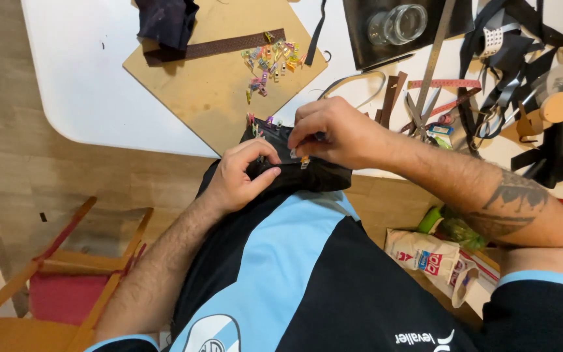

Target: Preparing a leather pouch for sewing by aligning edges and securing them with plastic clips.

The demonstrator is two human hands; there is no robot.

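Left hand grip: the left hand (241,175) is clenched on the near edge of a folded black fabric piece (307,175), thumb on top, the other fingers curled under and hidden.
Right hand grip: the right hand (333,133) pinches the top edge of the same fabric with its fingertips; a small orange clip (305,160) sits on the fabric just below them. Whether the fingers hold the clip or only the cloth, I cannot tell.
Fabric position: it lies at the edge of the white counter (86,78), partly over the person's lap, against the black and light blue shirt (275,261). Its far part is hidden by the right hand.
Clips on the fabric: some small coloured clips (262,121) stand along its far edge; how many is hard to make out.
Board: a brown board (197,85) lies on the counter just behind the fabric, with a heap of small coloured clips (268,62), a dark brown strap (223,47) and a dark cloth (164,23) that is cut off by the top of the view.
Right side of counter: scissors (419,114), a metal ruler (436,49), a glass jar (399,23) and black straps (509,58), tangled and difficult to separate.
Floor: a wooden chair with red seat (66,287) at the left, partly cut off; a printed paper bag (425,254) at the right.
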